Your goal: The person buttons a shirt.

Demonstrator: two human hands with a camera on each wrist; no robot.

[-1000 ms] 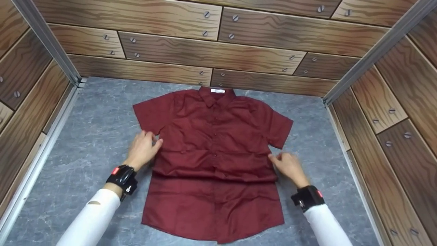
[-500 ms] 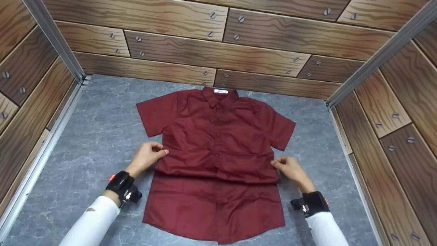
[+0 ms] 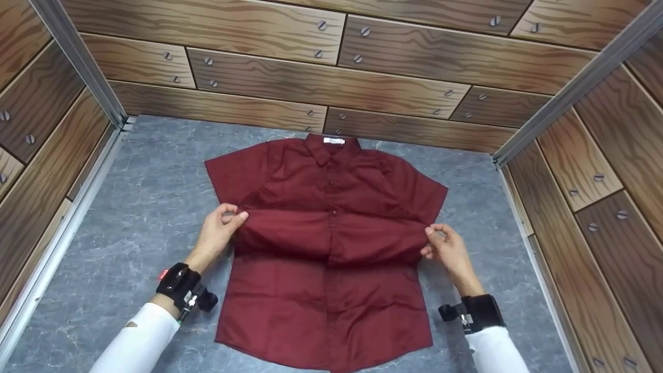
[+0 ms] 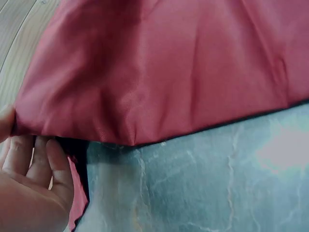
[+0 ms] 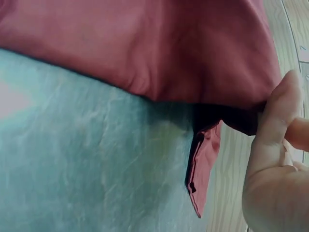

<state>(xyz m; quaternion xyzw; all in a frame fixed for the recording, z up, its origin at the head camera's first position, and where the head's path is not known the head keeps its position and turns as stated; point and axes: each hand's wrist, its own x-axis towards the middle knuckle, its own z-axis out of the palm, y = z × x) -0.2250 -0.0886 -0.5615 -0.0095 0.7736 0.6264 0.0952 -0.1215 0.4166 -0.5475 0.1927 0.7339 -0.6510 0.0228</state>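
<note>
A dark red short-sleeved button shirt [image 3: 290, 290] lies front up, its collar at the far side and its curved hem towards me. At its left side edge, just below the sleeve, my left hand [image 3: 216, 230] pinches the fabric between thumb and fingers. My right hand [image 3: 449, 254] pinches the opposite side edge below the other sleeve. Between the hands the cloth is lifted into a crosswise fold over the lower part. Both wrist views show the raised side edge of the shirt [image 4: 169, 72] held at the fingertips, with a sleeve hanging behind it.
The shirt lies on a grey marbled surface [image 3: 150, 171]. Wood-patterned panels [image 3: 259, 77] stand at the back and both sides, joined by grey metal corner posts [image 3: 564, 77]. The collar reaches close to the back panel.
Both hands have taken hold of the shirt's side edges and raised the cloth. The fold between them has moved up towards the collar, covering more of the chest.
</note>
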